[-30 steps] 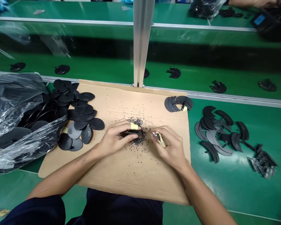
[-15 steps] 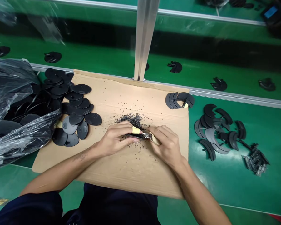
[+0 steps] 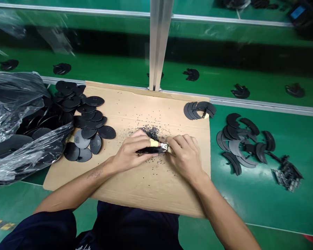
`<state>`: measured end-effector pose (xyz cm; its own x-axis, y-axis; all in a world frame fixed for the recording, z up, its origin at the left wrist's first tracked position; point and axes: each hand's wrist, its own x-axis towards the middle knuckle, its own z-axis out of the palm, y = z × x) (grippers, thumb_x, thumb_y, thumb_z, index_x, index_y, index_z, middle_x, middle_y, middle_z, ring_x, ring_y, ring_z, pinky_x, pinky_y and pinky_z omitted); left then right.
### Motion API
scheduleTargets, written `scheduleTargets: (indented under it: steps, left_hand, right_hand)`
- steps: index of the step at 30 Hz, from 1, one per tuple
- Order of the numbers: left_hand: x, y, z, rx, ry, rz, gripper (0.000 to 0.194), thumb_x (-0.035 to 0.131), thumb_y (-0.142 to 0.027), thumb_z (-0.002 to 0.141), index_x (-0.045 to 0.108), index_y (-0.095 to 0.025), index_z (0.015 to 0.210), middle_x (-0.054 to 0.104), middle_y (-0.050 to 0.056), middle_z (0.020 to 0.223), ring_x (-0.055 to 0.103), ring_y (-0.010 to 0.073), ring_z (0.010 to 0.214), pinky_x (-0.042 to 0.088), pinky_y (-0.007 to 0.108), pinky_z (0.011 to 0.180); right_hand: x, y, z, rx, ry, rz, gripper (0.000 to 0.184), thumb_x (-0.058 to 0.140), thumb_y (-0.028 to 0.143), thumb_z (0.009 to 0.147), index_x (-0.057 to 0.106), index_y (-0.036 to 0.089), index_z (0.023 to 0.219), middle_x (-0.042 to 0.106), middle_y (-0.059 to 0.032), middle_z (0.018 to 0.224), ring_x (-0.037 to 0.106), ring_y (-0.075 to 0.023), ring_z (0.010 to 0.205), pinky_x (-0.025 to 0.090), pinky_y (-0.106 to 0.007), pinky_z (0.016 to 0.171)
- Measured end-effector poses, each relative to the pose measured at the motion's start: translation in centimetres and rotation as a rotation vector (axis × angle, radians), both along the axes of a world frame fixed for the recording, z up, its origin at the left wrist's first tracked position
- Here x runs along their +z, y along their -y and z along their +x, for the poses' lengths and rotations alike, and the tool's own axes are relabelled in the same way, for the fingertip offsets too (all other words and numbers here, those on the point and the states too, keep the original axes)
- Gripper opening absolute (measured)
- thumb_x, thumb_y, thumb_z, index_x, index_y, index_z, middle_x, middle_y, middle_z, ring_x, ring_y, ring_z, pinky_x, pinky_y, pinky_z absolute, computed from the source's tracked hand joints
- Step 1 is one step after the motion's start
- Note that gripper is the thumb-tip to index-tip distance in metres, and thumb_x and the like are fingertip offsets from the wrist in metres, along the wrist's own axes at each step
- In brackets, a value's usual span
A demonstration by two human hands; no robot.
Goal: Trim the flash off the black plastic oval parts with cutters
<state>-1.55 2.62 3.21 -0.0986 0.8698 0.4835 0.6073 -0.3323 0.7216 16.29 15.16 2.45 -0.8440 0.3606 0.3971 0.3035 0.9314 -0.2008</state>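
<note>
My left hand (image 3: 132,151) grips a flat black plastic disc (image 3: 150,150) edge-on over the cardboard sheet (image 3: 143,184); a yellow tape band wraps its forefinger. My right hand (image 3: 185,156) is closed on a small metal cutter (image 3: 165,147) whose tip touches the disc's right edge. A heap of small black plastic trimmings (image 3: 150,132) lies just behind the hands.
A pile of black discs (image 3: 86,118) spills from a clear plastic bag (image 3: 13,121) at the left. Cut crescent pieces (image 3: 242,142) and black scraps (image 3: 288,173) lie on the green table at the right. An aluminium post (image 3: 159,41) rises behind the cardboard; parts sit on the green conveyor beyond.
My right hand has closed in on the left hand, bringing the cutter's tip against the disc's edge. The view shifted slightly.
</note>
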Motion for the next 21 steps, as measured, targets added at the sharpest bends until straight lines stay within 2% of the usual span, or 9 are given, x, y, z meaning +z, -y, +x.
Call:
scheduleTargets:
  steps: [5,8,11,14,18,21]
  left_hand:
    - [-0.2,0.1,0.0,0.033,-0.023,-0.013,0.029,0.069,-0.021,0.091,0.068,-0.021,0.12,0.076,0.003,0.093,0.064,0.0138,0.08,0.051,0.03,0.077]
    - [-0.3,0.2,-0.2,0.085,0.092,-0.047,0.029,0.069,-0.021,0.091,0.068,-0.02,0.12,0.077,0.005,0.099,0.068,0.0147,0.085,0.055,0.03,0.078]
    - [-0.3,0.4,-0.3,0.114,0.333,-0.113,0.025,0.067,-0.02,0.091,0.068,-0.019,0.116,0.077,0.006,0.104,0.072,0.0156,0.094,0.06,0.029,0.082]
    - [-0.1,0.5,0.0,0.061,0.489,-0.134,0.021,0.067,-0.017,0.089,0.066,-0.018,0.11,0.077,0.006,0.102,0.074,0.0158,0.095,0.062,0.027,0.083]
    - [0.1,0.5,0.2,0.043,0.492,-0.134,0.02,0.068,-0.012,0.085,0.065,-0.018,0.104,0.076,0.006,0.101,0.074,0.0157,0.095,0.063,0.027,0.085]
    - [0.0,0.5,0.0,0.026,0.483,-0.086,0.017,0.066,-0.01,0.085,0.061,-0.018,0.099,0.073,0.007,0.101,0.073,0.0157,0.094,0.063,0.027,0.081]
  right_hand:
    - [-0.1,-0.3,0.2,0.001,-0.017,-0.084,0.026,0.056,0.009,0.087,0.066,0.019,0.108,0.071,-0.0085,0.095,0.053,-0.0255,0.096,0.042,-0.039,0.083]
    - [0.0,-0.7,0.2,0.018,-0.102,-0.236,0.024,0.055,0.013,0.09,0.067,0.02,0.11,0.071,-0.009,0.099,0.056,-0.0266,0.101,0.045,-0.042,0.088]
    - [0.4,-0.6,0.0,0.081,-0.205,-0.525,0.023,0.058,0.019,0.091,0.067,0.022,0.112,0.071,-0.007,0.101,0.062,-0.0235,0.096,0.05,-0.04,0.082]
    - [0.9,-0.2,-0.2,0.151,-0.276,-0.766,0.016,0.062,0.022,0.091,0.068,0.023,0.106,0.072,-0.005,0.099,0.065,-0.0202,0.09,0.052,-0.036,0.076]
    - [1.7,0.0,0.0,0.15,-0.32,-0.897,0.011,0.06,0.019,0.092,0.068,0.023,0.099,0.071,-0.0035,0.094,0.065,-0.0168,0.083,0.052,-0.033,0.071]
    - [1.8,-0.2,0.4,0.153,-0.351,-0.923,0.014,0.06,0.016,0.091,0.068,0.023,0.099,0.07,-0.0022,0.093,0.064,-0.015,0.078,0.051,-0.031,0.067]
